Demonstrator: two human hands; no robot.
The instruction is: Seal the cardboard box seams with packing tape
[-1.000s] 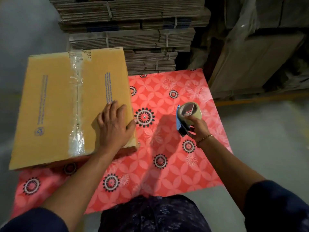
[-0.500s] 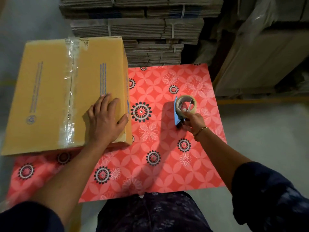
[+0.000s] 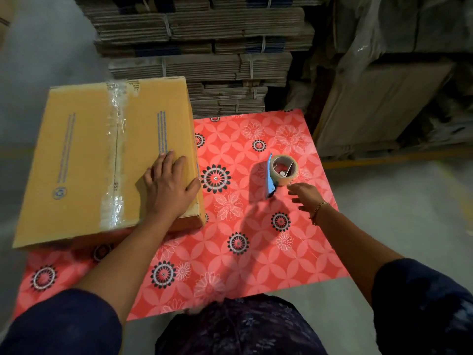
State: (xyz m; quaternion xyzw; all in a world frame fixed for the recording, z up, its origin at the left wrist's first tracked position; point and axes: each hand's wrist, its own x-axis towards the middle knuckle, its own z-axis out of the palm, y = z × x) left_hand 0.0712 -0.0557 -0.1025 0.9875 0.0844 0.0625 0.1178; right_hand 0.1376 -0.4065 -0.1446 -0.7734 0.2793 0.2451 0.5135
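A closed tan cardboard box lies at the left on a red flowered mat. Clear packing tape runs along its middle seam from far edge to near edge. My left hand rests flat on the box top near its right edge, fingers spread. A tape dispenser with a blue handle and a roll of tape stands on the mat to the right. My right hand hovers just beside it, fingers apart, holding nothing.
Bundles of flattened cardboard are stacked behind the mat. Large plastic-wrapped cartons stand at the back right. Grey concrete floor lies to the right, and my dark patterned lap is at the bottom.
My right hand set the tape dispenser down on the mat and let go, drawing back slightly. My left hand stayed flat on the box.
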